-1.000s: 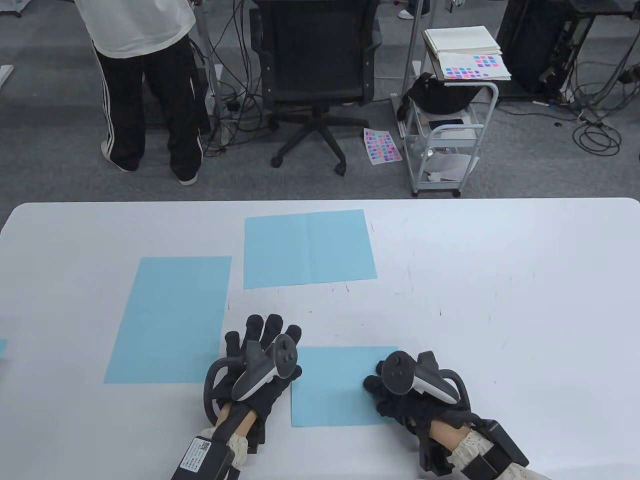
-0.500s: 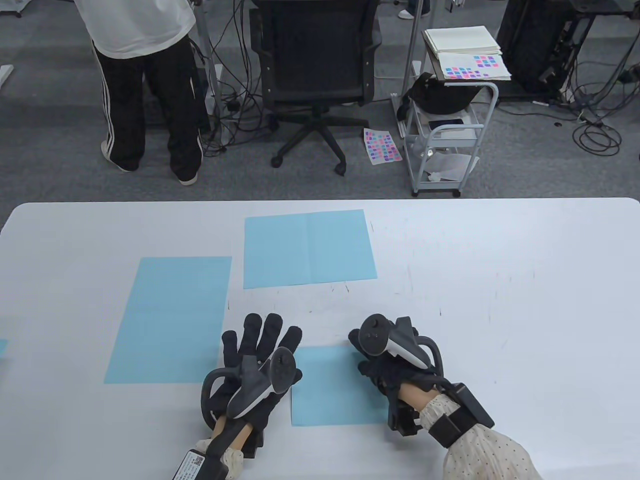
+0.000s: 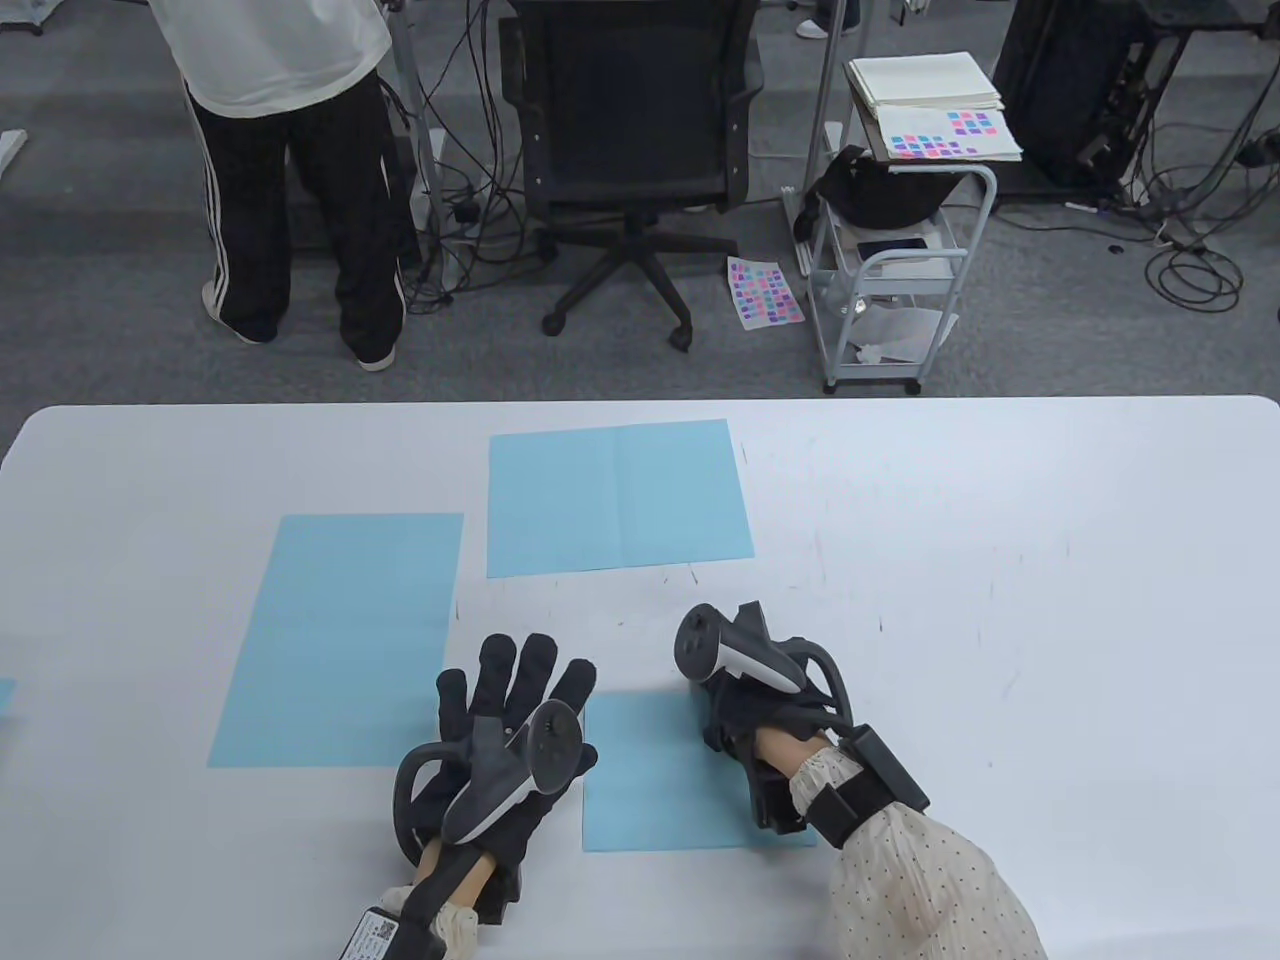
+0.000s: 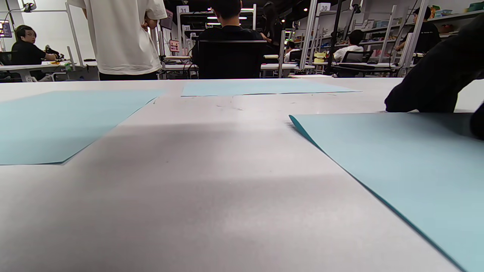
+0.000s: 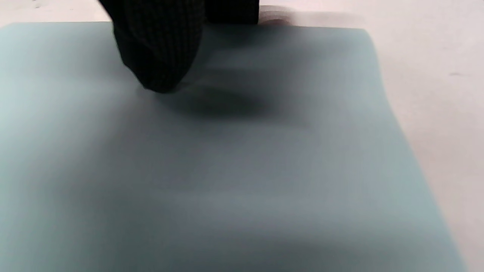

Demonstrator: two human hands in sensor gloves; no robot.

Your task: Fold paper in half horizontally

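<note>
A folded light blue paper lies flat near the table's front edge. It also shows in the left wrist view and fills the right wrist view. My right hand is at the paper's far edge, and its fingertips press down on the sheet there. My left hand lies flat on the table just left of the paper, fingers spread, holding nothing. The tracker hides the right hand's fingers in the table view.
A larger blue sheet lies to the left of my left hand. A creased blue sheet lies farther back at the middle. A blue sliver shows at the table's left edge. An office chair and a cart stand beyond the table.
My right hand has moved from the paper's right side up and leftward along its far edge. My left hand has shifted slightly left and stays flat.
</note>
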